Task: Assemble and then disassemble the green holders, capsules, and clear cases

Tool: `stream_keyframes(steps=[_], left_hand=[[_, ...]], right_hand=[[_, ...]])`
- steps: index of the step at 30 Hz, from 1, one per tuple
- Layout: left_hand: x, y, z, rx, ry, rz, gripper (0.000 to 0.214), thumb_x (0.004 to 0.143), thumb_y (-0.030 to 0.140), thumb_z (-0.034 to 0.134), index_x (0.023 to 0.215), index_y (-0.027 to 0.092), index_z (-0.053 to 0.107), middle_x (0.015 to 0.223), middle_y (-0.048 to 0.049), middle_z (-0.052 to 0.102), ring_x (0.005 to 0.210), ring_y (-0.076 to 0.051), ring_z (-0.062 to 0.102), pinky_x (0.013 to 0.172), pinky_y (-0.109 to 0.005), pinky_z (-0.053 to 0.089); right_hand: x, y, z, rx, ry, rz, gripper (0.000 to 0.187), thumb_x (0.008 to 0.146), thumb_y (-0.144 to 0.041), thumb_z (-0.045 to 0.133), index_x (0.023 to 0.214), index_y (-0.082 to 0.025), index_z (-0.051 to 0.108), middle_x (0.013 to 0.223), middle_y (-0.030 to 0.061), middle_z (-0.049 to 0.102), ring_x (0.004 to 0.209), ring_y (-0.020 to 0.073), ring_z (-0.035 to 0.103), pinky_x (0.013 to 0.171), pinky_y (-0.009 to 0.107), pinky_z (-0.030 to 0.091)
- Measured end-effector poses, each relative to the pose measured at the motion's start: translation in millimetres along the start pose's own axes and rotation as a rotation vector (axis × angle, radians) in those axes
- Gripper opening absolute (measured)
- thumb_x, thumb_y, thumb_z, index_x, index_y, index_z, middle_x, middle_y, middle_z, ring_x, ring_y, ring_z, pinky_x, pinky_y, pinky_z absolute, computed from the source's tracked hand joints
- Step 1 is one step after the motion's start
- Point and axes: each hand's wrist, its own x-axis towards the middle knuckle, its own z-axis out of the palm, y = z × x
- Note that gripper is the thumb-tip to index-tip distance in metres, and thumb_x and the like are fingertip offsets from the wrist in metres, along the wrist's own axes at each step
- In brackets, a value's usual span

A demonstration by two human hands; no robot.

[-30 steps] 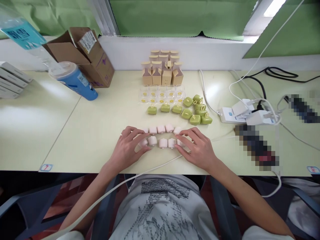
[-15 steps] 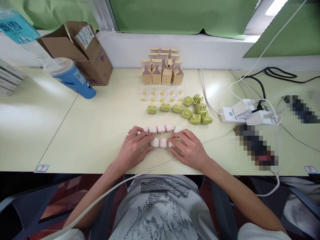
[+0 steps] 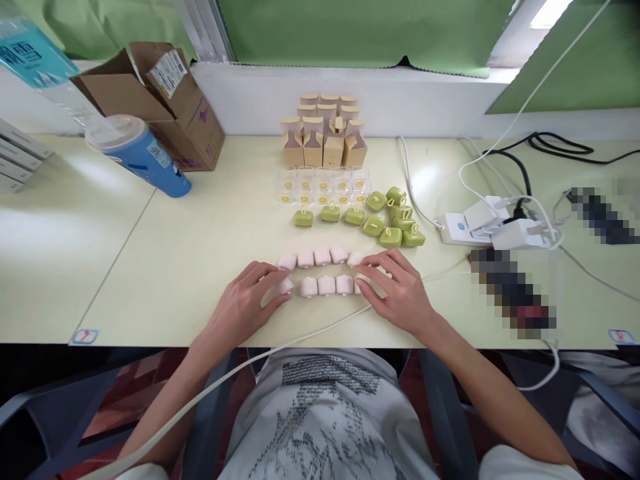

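Observation:
Two rows of small, rounded pale-pink blocks lie on the table in front of me: a back row [image 3: 322, 257] and a front row [image 3: 327, 286]. My left hand [image 3: 247, 297] has its thumb and fingers around the front row's leftmost block [image 3: 285, 287], which sits a little apart from its neighbour. At the other end, my right hand [image 3: 400, 287] grips the rightmost front block [image 3: 359, 285], mostly hidden by the fingers. Its fingertips also lie by the back row's right-hand block [image 3: 355, 259].
Several green blocks with loops [image 3: 391, 237] lie behind the rows, beside clear plastic cups with yellow marks [image 3: 324, 187]. Open small cartons [image 3: 313, 150] stand by the wall. A blue cup [image 3: 150, 157], brown box [image 3: 200, 127] and power strip [image 3: 453, 230] flank them. A white cable [image 3: 300, 339] crosses in front.
My hands have moved apart along the front row, left hand to the left and right hand to the right. More of the pink blocks now shows between them.

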Motion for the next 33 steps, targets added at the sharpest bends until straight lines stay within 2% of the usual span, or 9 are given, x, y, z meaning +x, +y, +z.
stream_keyframes(steps=[3, 8, 13, 19, 23, 26, 29, 31, 33], left_hand=[[-3, 1, -1.4, -0.076, 0.004, -0.002, 0.019, 0.112, 0.024, 0.067, 0.129, 0.022, 0.075, 0.125, -0.0104, 0.079, 0.114, -0.025, 0.078, 0.093, -0.037, 0.065], [2, 9, -1.7, -0.136, -0.046, 0.027, 0.025, 0.111, 0.020, 0.067, 0.136, 0.020, 0.073, 0.130, -0.0110, 0.081, 0.122, -0.026, 0.077, 0.099, -0.039, 0.067], [4, 9, -3.0, -0.173, -0.040, 0.011, 0.023, 0.110, 0.020, 0.070, 0.134, 0.019, 0.073, 0.128, -0.0103, 0.081, 0.120, -0.024, 0.077, 0.094, -0.035, 0.069], [4, 6, -0.3, -0.176, -0.090, -0.021, 0.027, 0.113, 0.025, 0.065, 0.139, 0.021, 0.072, 0.135, -0.0127, 0.080, 0.123, -0.026, 0.078, 0.097, -0.040, 0.070], [5, 7, -3.3, -0.180, -0.099, 0.008, 0.029, 0.114, 0.029, 0.065, 0.141, 0.022, 0.072, 0.135, -0.0127, 0.079, 0.125, -0.027, 0.075, 0.103, -0.044, 0.068], [10, 4, -11.0, -0.118, -0.051, 0.033, 0.035, 0.111, 0.036, 0.072, 0.144, 0.024, 0.073, 0.139, -0.0137, 0.077, 0.128, -0.031, 0.068, 0.109, -0.052, 0.064], [24, -12, -18.0, -0.083, 0.011, -0.003, 0.035, 0.111, 0.038, 0.071, 0.144, 0.027, 0.075, 0.140, -0.0134, 0.076, 0.131, -0.033, 0.063, 0.112, -0.056, 0.062], [36, -26, -19.2, -0.117, -0.039, -0.020, 0.035, 0.111, 0.041, 0.070, 0.142, 0.026, 0.076, 0.141, -0.0132, 0.077, 0.132, -0.033, 0.064, 0.111, -0.055, 0.063], [49, -39, -17.4, -0.166, -0.154, -0.012, 0.038, 0.109, 0.044, 0.070, 0.141, 0.023, 0.078, 0.142, -0.0136, 0.077, 0.132, -0.034, 0.066, 0.106, -0.052, 0.064]], right_hand=[[0, 2, -3, 0.018, 0.009, 0.041, 0.021, 0.108, -0.017, 0.069, 0.123, -0.025, 0.082, 0.110, 0.0120, 0.080, 0.097, 0.0292, 0.069, 0.087, 0.048, 0.064], [1, 1, -3, 0.024, 0.039, 0.023, 0.021, 0.107, -0.013, 0.069, 0.119, -0.023, 0.082, 0.106, 0.0119, 0.080, 0.095, 0.0285, 0.068, 0.084, 0.046, 0.064], [1, 7, -5, 0.022, 0.061, 0.053, 0.020, 0.107, -0.013, 0.068, 0.115, -0.024, 0.082, 0.105, 0.0112, 0.081, 0.095, 0.0283, 0.069, 0.083, 0.046, 0.064], [0, 13, -4, 0.015, 0.045, 0.088, 0.019, 0.108, -0.015, 0.066, 0.111, -0.026, 0.082, 0.103, 0.0102, 0.081, 0.094, 0.0281, 0.070, 0.084, 0.047, 0.063], [4, 19, -2, -0.027, 0.009, 0.122, 0.020, 0.111, -0.020, 0.063, 0.112, -0.024, 0.083, 0.106, 0.0112, 0.082, 0.099, 0.0293, 0.074, 0.090, 0.048, 0.064], [14, 25, -2, -0.060, -0.067, 0.244, 0.022, 0.111, -0.028, 0.065, 0.122, -0.022, 0.083, 0.115, 0.0112, 0.083, 0.105, 0.0295, 0.079, 0.087, 0.045, 0.064], [31, 30, -2, -0.089, -0.250, 0.385, 0.029, 0.105, -0.038, 0.077, 0.128, -0.022, 0.084, 0.120, 0.0088, 0.085, 0.088, 0.0258, 0.080, 0.071, 0.040, 0.058], [44, 30, -1, -0.096, -0.396, 0.447, 0.033, 0.098, -0.040, 0.085, 0.126, -0.023, 0.085, 0.116, 0.0076, 0.087, 0.081, 0.0247, 0.078, 0.064, 0.037, 0.052], [53, 29, 0, -0.073, -0.495, 0.491, 0.032, 0.094, -0.035, 0.089, 0.124, -0.022, 0.086, 0.107, 0.0062, 0.088, 0.084, 0.0261, 0.080, 0.066, 0.036, 0.052]])
